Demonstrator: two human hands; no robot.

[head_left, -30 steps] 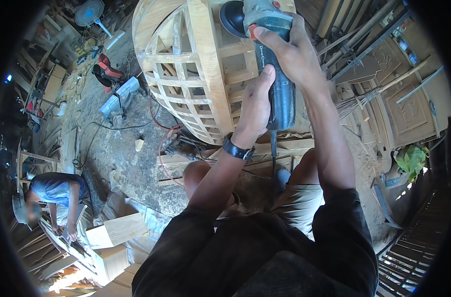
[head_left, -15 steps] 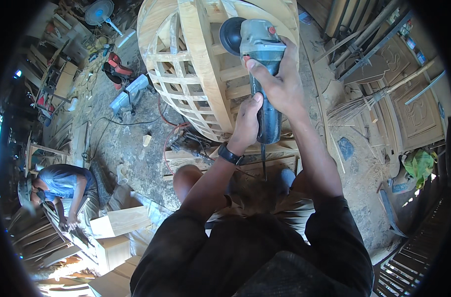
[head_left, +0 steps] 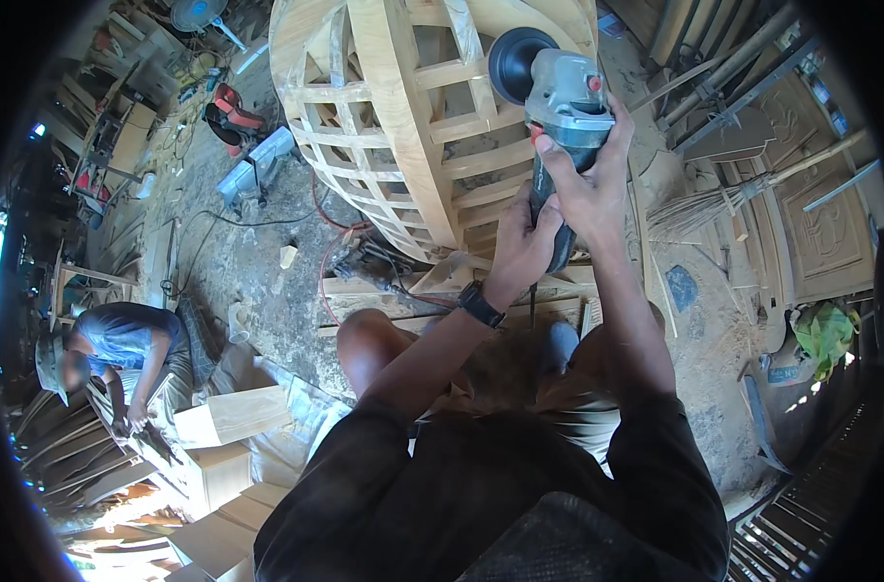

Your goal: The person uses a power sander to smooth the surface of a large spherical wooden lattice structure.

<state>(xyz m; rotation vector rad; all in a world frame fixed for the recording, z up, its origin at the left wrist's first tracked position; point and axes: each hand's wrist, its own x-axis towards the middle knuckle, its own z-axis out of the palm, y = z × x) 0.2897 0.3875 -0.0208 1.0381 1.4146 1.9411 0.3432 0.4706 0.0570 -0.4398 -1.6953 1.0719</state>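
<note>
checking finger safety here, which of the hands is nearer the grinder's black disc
Right. The right hand grips the grinder just behind its head, below the black disc in the picture; the left hand is farther back along the grinder, farther from the disc.

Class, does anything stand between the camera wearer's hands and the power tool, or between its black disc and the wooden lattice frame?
Nothing visible does. The left hand and right hand hold the power tool directly, and no object shows between its black disc and the wooden lattice frame; whether those two touch is unclear.
</note>
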